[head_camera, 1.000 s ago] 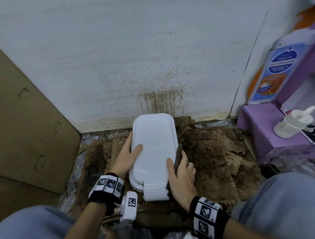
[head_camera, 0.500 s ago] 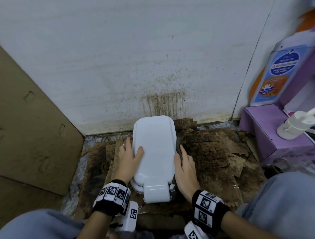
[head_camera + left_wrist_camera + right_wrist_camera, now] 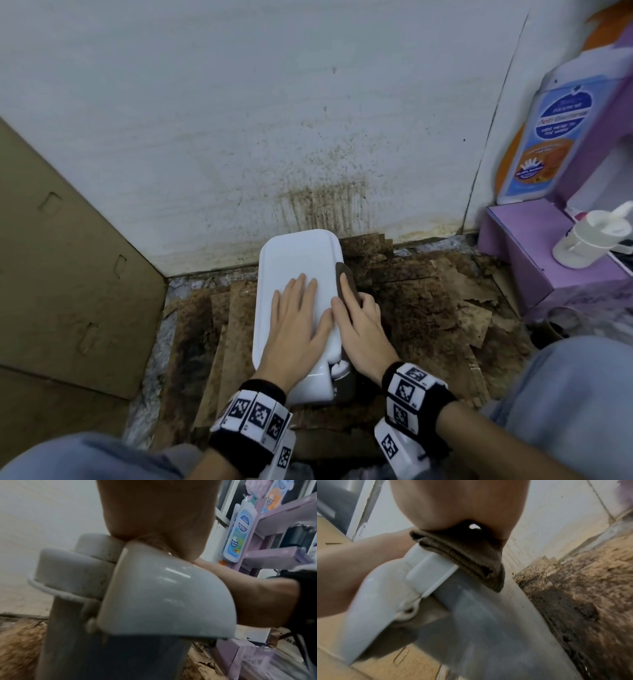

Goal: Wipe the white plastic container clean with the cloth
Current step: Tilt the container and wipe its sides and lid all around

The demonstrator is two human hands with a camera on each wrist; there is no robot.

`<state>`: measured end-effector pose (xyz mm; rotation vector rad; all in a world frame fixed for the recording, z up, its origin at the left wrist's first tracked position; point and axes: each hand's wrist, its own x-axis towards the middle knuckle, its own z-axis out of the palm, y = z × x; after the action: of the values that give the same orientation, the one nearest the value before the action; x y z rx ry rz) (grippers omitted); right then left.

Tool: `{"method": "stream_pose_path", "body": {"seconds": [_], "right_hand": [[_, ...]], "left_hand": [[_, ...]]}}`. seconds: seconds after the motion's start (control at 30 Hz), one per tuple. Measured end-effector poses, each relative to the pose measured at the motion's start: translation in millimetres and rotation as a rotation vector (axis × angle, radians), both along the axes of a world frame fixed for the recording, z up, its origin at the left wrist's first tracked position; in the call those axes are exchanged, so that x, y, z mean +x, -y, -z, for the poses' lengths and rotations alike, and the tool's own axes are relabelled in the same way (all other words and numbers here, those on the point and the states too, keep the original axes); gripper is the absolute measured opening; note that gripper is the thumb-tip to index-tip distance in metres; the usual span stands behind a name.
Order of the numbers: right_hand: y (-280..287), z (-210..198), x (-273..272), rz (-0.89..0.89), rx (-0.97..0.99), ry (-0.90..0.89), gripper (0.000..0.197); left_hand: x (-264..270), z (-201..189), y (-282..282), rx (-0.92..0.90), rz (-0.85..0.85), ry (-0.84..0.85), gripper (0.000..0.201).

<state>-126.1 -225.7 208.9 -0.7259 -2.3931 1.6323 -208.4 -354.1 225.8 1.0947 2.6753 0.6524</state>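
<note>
Container (image 3: 297, 274): white moulded plastic, long and flat-topped with rounded corners, lying on stained, torn cardboard (image 3: 424, 308) on the floor, its far end close to the spattered wall (image 3: 308, 120); a narrower spout or cap end (image 3: 317, 383) points toward the person. Handling, as judged: a stiff, glossy shell, probably light and apt to slide or rock on the loose cardboard under a sideways rub, so it wants steadying from above; not fragile, though the small cap parts at the near end look the weakest place to grip. Best hold: a flat palm on the broad top face, or a grasp across its long sides. Cloth (image 3: 346, 279): brown, ribbed, folded several layers thick in the right wrist view, soft and pliant. Left hand (image 3: 298, 325): fingers straight and spread, palm down on the top face, pressing rather than gripping. Right hand (image 3: 359, 325): pinning the cloth against the right upper edge of the container, forefinger laid along the cloth, the other fingers curled over the side. The two hands lie side by side, nearly touching at the thumbs, both on the near half of the container; its far half is uncovered. A purple shelf (image 3: 534, 253) with a white cup (image 3: 589, 240) stands well apart at right.
</note>
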Motion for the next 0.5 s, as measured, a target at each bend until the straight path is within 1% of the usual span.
{"method": "stream_pose_path", "body": {"seconds": [0.13,0.23,0.37,0.47,0.5], "right_hand": [[-23,-4,-22,-0.063,-0.028,0.043,0.054],[-28,-3,-31,-0.09,-0.081,0.013,0.052],[-11,3,-26,-0.107,-0.098,-0.029,0.049],[15,16,-14,-0.098,-0.001,-0.122,0.05],[26,20,-10,-0.081,0.001,-0.165,0.051]], "left_hand": [[2,2,2,-0.058,0.021,-0.11,0.077],[-1,3,7,-0.033,0.008,-0.079,0.075],[-8,1,19,0.017,-0.033,-0.051,0.066],[-17,2,31,0.039,-0.047,-0.037,0.067],[-20,3,36,0.051,-0.049,-0.029,0.068]]}}
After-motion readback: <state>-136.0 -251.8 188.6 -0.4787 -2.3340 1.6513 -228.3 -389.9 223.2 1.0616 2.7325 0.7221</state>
